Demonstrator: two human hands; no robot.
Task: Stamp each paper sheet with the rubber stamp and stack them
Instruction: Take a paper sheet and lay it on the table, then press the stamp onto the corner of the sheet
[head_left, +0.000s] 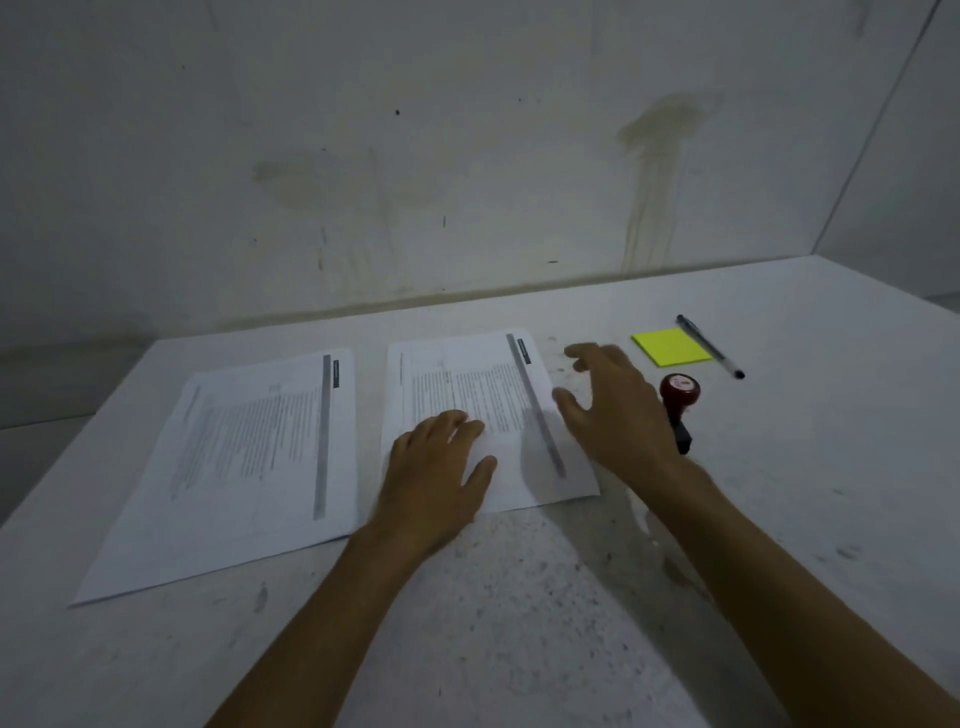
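On the speckled white table (519, 597), a yellow sticky pad (671, 346) lies at about 1 o'clock, with a black pen (710, 346) just beyond it to the right. The rubber stamp (678, 397), red-capped with a dark base, lies tipped on its side just right of the right hand (618, 410), which hovers with fingers spread, holding nothing. The left hand (436, 467) rests flat on the centre sheet (467, 384) of printed text. A second printed sheet (244, 467) lies at 10 o'clock, apart.
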